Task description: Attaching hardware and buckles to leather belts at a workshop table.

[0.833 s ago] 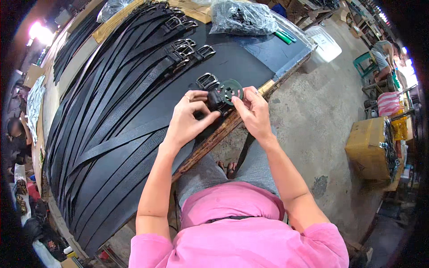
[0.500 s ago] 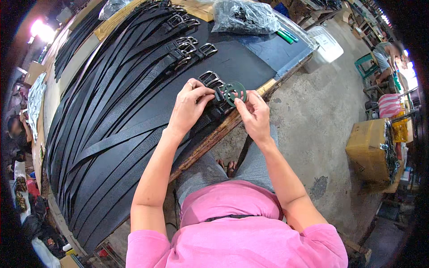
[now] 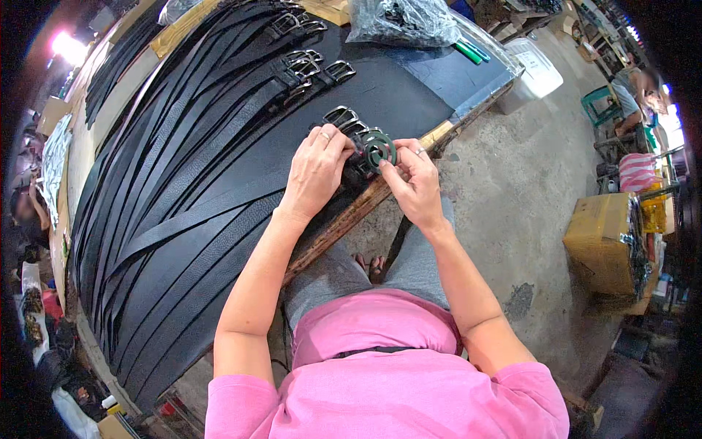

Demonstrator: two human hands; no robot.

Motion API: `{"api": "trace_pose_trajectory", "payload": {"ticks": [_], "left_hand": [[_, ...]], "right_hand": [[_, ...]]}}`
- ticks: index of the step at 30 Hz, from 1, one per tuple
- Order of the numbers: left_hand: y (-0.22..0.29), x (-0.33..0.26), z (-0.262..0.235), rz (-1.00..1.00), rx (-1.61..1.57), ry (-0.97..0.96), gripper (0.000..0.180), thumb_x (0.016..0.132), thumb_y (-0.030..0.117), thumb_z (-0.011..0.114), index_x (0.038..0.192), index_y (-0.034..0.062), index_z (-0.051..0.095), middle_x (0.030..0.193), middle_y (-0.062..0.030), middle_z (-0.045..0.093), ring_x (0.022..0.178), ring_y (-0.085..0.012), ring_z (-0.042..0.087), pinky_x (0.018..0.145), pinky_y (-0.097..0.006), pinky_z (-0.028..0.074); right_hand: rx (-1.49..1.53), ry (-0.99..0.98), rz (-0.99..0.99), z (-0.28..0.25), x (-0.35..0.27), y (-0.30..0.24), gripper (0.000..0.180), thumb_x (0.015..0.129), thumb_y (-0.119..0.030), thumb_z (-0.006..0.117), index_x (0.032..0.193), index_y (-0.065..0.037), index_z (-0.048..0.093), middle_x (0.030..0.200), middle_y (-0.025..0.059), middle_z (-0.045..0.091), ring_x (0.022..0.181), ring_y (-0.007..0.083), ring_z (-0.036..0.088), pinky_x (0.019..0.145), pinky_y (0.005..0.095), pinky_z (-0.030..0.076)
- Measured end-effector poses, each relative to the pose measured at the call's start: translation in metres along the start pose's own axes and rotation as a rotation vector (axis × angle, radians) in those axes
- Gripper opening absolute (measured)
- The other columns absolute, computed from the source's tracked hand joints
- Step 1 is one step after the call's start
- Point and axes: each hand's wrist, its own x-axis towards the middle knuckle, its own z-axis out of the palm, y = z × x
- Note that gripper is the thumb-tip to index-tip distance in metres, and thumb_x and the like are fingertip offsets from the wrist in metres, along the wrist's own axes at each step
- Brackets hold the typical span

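My left hand [image 3: 318,172] pinches the buckle end of a black leather belt [image 3: 201,216] near the table's front edge. Its strap runs back to the left over other belts. In my right hand [image 3: 418,186], between thumb and fingers, is a dark green tool with round looped handles [image 3: 376,134]. The tool sits right beside the belt end at my left fingertips; the contact point is hidden by fingers. Metal belt buckles [image 3: 342,115] lie just beyond both hands.
Many black belts [image 3: 146,161] fan across the table, with more buckles [image 3: 303,64] farther back. A clear plastic bag [image 3: 402,22] and green pens [image 3: 468,51] lie at the far side. A white bin [image 3: 532,73] and cardboard box [image 3: 599,241] stand to the right; a person [image 3: 632,91] is beyond.
The green tool has turned and moved slightly left, closer to my left fingertips. My left hand has shifted a little right, its back turned more upward.
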Motion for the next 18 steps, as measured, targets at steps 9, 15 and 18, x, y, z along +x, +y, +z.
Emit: {"api": "trace_pose_trajectory", "payload": {"ticks": [9, 15, 18], "left_hand": [[-0.0006, -0.0018, 0.0024, 0.004, -0.018, 0.028, 0.009, 0.079, 0.003, 0.064, 0.086, 0.0022, 0.058, 0.086, -0.0114, 0.054, 0.087, -0.0309, 0.055, 0.077, -0.040, 0.046], [0.0005, -0.0025, 0.0025, -0.023, -0.020, 0.043, 0.007, 0.080, 0.003, 0.063, 0.085, 0.0017, 0.059, 0.086, -0.0123, 0.055, 0.085, -0.0319, 0.056, 0.076, -0.040, 0.046], [-0.0016, -0.0073, 0.0056, -0.092, -0.078, 0.123, 0.006, 0.081, 0.002, 0.063, 0.086, 0.0010, 0.059, 0.087, -0.0123, 0.057, 0.085, -0.0305, 0.057, 0.076, -0.037, 0.046]], "right_hand": [[-0.074, -0.001, -0.071, 0.0014, 0.0010, -0.0034, 0.010, 0.080, -0.003, 0.062, 0.080, 0.005, 0.056, 0.091, 0.0188, 0.056, 0.085, 0.0314, 0.057, 0.076, 0.0364, 0.045], [-0.066, -0.003, -0.063, 0.0024, 0.0006, -0.0042, 0.009, 0.080, -0.003, 0.062, 0.082, 0.005, 0.057, 0.092, 0.0181, 0.057, 0.085, 0.0300, 0.057, 0.076, 0.0355, 0.046], [-0.028, 0.031, -0.007, 0.0031, 0.0003, -0.0072, 0.009, 0.082, -0.003, 0.062, 0.081, 0.005, 0.058, 0.092, 0.0135, 0.058, 0.078, 0.0214, 0.055, 0.068, 0.0308, 0.044]]}}
